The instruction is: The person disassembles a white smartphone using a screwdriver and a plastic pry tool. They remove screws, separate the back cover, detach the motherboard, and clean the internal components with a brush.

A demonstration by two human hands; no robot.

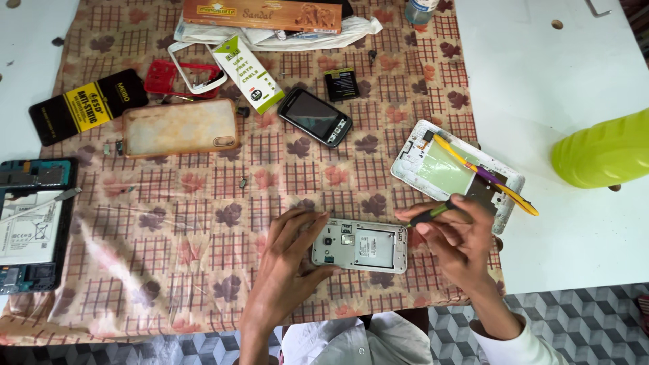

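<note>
we hold an opened phone [359, 246] flat on the patterned cloth [203, 223], back cover off, its silver frame and bare battery bay facing up, lying lengthwise just in front of us. our left hand [287, 260] sits at the phone's 9 o'clock end, fingers spread and pressing along its left edge and top corner to steady it. our right hand [456, 240] is at the phone's 3 o'clock side, fingers pinched around a dark screwdriver [433, 214] with a green band, whose tip points at the phone's upper right corner; we cannot tell whether the tip touches it. at 1 o'clock from the phone lies a white phone frame [412, 152], face up, with a yellow and purple tool [483, 174] laid across it. at 11 o'clock rests a small black phone [315, 117], and farther toward 10 o'clock a clear case [180, 128] lies flat, with a red frame [162, 78] behind it. well off at 9 o'clock an opened tablet [34, 223] sits at the cloth's edge. at 2 o'clock, on the white table [561, 81], stands a lime green thing [602, 152] whose kind we cannot tell. a long brown box [263, 15] lies at 12 o'clock along the far edge.
</note>
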